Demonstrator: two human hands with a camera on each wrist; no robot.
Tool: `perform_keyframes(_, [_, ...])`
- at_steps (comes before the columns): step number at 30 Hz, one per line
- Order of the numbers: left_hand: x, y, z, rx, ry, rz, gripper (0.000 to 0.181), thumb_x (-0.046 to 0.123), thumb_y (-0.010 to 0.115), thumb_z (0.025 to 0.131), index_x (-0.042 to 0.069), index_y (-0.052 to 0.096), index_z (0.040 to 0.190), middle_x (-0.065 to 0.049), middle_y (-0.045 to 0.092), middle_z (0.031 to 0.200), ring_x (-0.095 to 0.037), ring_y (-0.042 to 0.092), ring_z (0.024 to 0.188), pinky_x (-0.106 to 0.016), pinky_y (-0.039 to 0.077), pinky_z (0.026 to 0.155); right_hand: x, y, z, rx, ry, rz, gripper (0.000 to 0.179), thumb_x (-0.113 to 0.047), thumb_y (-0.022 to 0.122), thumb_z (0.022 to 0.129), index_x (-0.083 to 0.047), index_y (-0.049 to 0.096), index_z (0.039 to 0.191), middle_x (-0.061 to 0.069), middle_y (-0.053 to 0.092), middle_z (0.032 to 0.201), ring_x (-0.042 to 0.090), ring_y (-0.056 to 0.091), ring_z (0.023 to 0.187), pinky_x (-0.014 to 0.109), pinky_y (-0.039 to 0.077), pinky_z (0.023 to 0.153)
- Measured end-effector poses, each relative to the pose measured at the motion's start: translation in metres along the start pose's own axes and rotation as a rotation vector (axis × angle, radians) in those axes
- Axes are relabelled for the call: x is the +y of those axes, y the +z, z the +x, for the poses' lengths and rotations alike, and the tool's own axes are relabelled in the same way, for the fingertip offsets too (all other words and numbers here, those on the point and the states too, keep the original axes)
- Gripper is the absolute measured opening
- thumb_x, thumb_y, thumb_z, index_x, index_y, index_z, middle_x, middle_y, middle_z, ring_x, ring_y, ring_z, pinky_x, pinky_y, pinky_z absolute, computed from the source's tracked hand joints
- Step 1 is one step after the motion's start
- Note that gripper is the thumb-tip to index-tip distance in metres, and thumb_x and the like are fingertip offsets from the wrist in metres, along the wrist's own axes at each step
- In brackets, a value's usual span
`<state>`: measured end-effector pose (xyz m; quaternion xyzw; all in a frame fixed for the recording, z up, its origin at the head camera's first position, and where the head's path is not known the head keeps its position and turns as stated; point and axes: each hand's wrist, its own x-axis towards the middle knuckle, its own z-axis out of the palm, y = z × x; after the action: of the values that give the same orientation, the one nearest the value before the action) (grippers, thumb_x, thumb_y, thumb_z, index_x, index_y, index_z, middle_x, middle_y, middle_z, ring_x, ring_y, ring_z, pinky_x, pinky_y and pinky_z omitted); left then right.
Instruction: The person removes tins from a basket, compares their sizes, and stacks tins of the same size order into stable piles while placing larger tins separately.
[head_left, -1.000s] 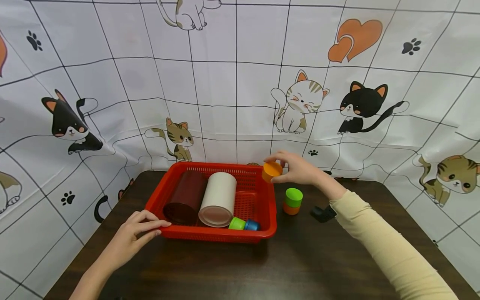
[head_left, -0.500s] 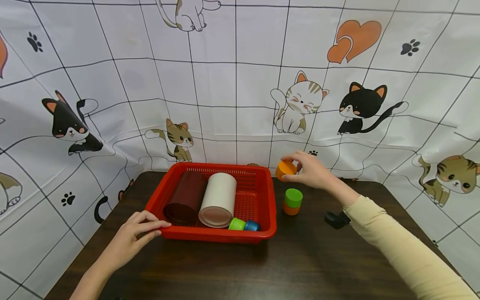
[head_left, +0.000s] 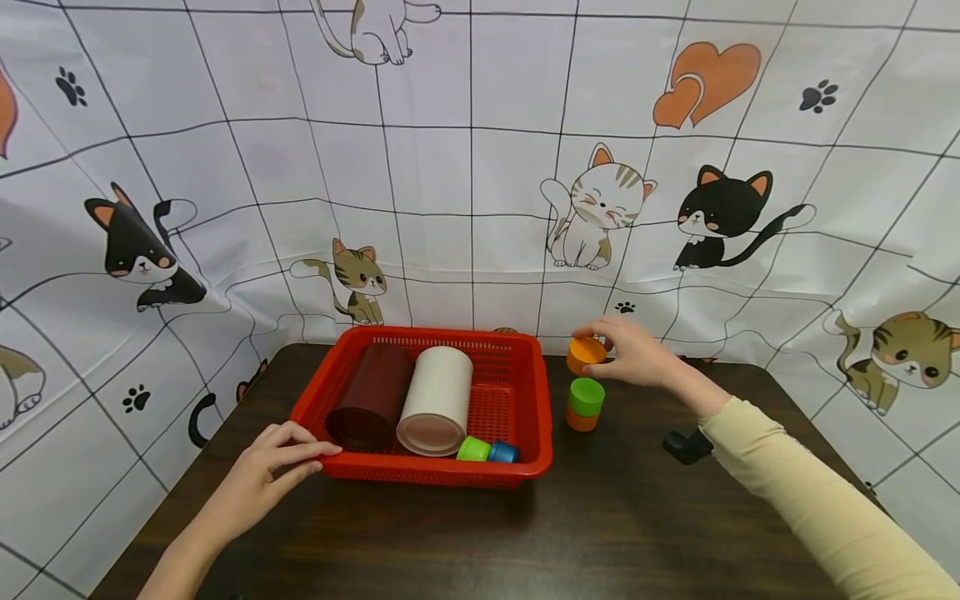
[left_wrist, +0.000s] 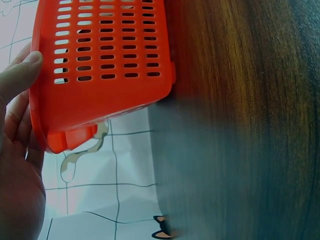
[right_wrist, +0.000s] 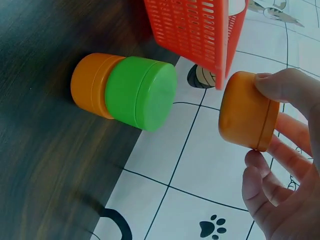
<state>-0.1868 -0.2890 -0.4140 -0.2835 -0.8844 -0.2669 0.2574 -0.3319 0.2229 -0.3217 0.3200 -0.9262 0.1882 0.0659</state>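
My right hand [head_left: 630, 352] pinches a small round orange cup [head_left: 587, 355] between thumb and fingertips, above the table behind a short stack. In the right wrist view this cup [right_wrist: 247, 111] is apart from the stack. That stack is a green cup [head_left: 587, 396] on top of another orange cup [head_left: 582, 419], right of the red basket [head_left: 420, 471]. My left hand [head_left: 258, 479] grips the basket's near-left corner; in the left wrist view the thumb lies outside the rim and the fingers behind it.
Inside the basket lie a dark brown cylinder [head_left: 372, 396], a cream cylinder [head_left: 437, 400], and small green [head_left: 474, 448] and blue [head_left: 503, 452] cups. A black object [head_left: 686, 447] shows by the right sleeve. A cat-print sheet [head_left: 472, 167] hangs behind the table [head_left: 600, 533].
My right hand has carried the orange cup from the basket's right rim rightward, then slightly lower, to behind the stack. The left hand and basket have stayed put.
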Motion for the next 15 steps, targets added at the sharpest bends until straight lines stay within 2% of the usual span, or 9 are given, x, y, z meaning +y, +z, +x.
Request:
perform_keyframes(11, [-0.001, 0.0002, -0.0015, -0.006, -0.009, 0.005, 0.048, -0.002, 0.081, 0.073, 0.03, 0.075, 0.108, 0.017, 0.058, 0.098, 0.003, 0.042, 0.096, -0.015, 0.036, 0.075, 0.0059, 0.0014, -0.0038, -0.063, -0.024, -0.017, 0.051, -0.019, 0.081, 0.081, -0.01, 0.063, 0.128, 0.01, 0.066, 0.124, 0.025, 0.062, 0.095, 0.046, 0.053, 0.084])
perform_keyframes(15, [-0.0003, -0.0001, -0.0016, -0.007, -0.012, 0.01, 0.048, -0.002, 0.081, 0.073, 0.03, 0.076, 0.108, 0.017, 0.058, 0.097, 0.003, 0.041, 0.096, -0.016, 0.036, 0.075, 0.0082, 0.0021, -0.0037, -0.087, 0.0, -0.016, 0.052, -0.023, 0.082, 0.081, -0.01, 0.063, 0.128, 0.009, 0.066, 0.123, 0.022, 0.061, 0.09, 0.038, 0.053, 0.079])
